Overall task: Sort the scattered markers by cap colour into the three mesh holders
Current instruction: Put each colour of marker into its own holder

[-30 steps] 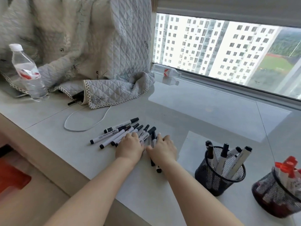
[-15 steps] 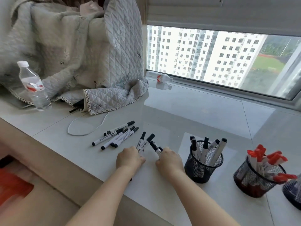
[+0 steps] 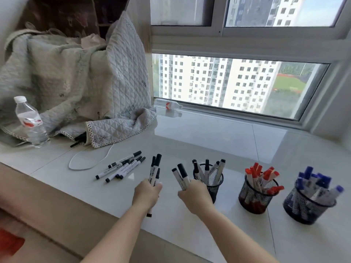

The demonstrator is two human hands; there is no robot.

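Note:
My left hand (image 3: 147, 192) grips a bunch of three black-capped markers (image 3: 156, 168), caps up, lifted off the sill. My right hand (image 3: 193, 192) holds two more black-capped markers (image 3: 181, 174), right beside the mesh holder of black-capped markers (image 3: 215, 186). Several black-capped markers (image 3: 121, 167) still lie in a loose row on the white sill, left of my hands. To the right stand the mesh holder with red-capped markers (image 3: 254, 198) and the mesh holder with blue-capped markers (image 3: 305, 207).
A quilted grey blanket (image 3: 76, 88) is heaped at the back left, with a water bottle (image 3: 31, 122) in front of it and a white cable (image 3: 89, 160) looping on the sill. A small bottle (image 3: 169, 106) lies by the window. The sill's front edge (image 3: 62, 188) drops off at left.
Both hands have closed round black-capped markers on the sill and lifted them, caps up. The view has tilted up and right, bringing the red and blue holders in.

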